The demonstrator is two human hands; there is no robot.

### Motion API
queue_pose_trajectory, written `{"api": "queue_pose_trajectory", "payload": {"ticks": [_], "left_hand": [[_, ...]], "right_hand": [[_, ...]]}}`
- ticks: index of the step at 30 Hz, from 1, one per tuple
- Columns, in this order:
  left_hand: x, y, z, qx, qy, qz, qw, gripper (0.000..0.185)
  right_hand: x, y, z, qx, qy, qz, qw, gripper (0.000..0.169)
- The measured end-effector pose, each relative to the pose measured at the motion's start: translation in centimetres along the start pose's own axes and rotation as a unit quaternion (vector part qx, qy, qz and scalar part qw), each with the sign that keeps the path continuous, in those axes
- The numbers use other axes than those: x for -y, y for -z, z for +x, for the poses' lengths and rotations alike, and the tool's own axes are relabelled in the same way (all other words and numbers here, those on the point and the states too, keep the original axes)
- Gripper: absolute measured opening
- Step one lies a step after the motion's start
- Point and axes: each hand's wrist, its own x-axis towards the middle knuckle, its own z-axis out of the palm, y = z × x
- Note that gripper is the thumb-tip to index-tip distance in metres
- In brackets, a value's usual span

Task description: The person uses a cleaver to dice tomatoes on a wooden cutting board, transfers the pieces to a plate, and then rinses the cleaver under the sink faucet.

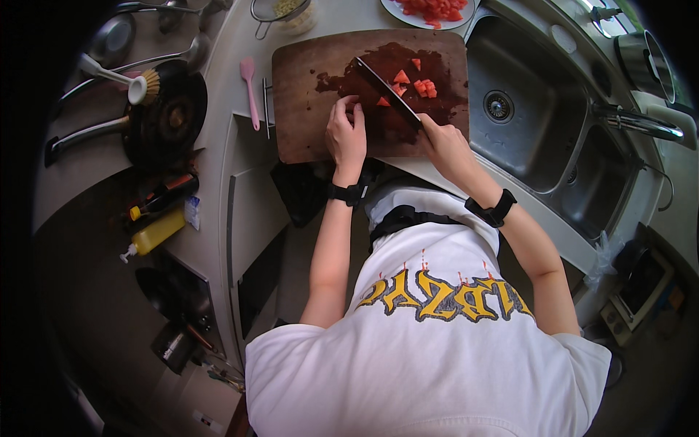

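Note:
My right hand (446, 152) grips a kitchen knife (386, 90), its handle hidden in the fingers. The blade slants up and left over a wet wooden cutting board (300, 120). Red pieces that look like tomato lie around it: a cut cluster (425, 88) to the right of the blade, a wedge (402, 76) close beside it, and a small piece (416, 64) farther back. Another bit (383, 102) shows on the near side of the blade. My left hand (348, 134) is over the board's near part, fingers loosely curled and apart, with nothing visible in it.
Behind the board stands a white plate (423, 22) of chopped red pieces, and a strainer (279, 12) rests by a bowl. A pink spatula (249, 93) lies left, beyond it a dark pan (169, 117) and brush (143, 88). A steel sink (524, 136) adjoins on the right.

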Motion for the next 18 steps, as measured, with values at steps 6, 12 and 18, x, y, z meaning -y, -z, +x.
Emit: {"api": "queue_pose_trajectory", "payload": {"ticks": [6,12,18], "left_hand": [[0.4,0.7,-0.2,0.009,0.001,0.017,1.000,0.018],[-0.3,0.1,-0.3,0.086,0.030,0.025,0.995,0.028],[-1.5,-1.0,0.4,0.116,-0.025,0.067,0.991,0.035]], "right_hand": [[0.0,-1.6,-0.5,-0.003,-0.018,-0.068,0.998,0.018],[0.0,-1.8,1.5,-0.019,-0.004,-0.047,0.999,0.014],[0.1,-1.8,1.5,-0.065,-0.016,0.048,0.997,0.023]]}}
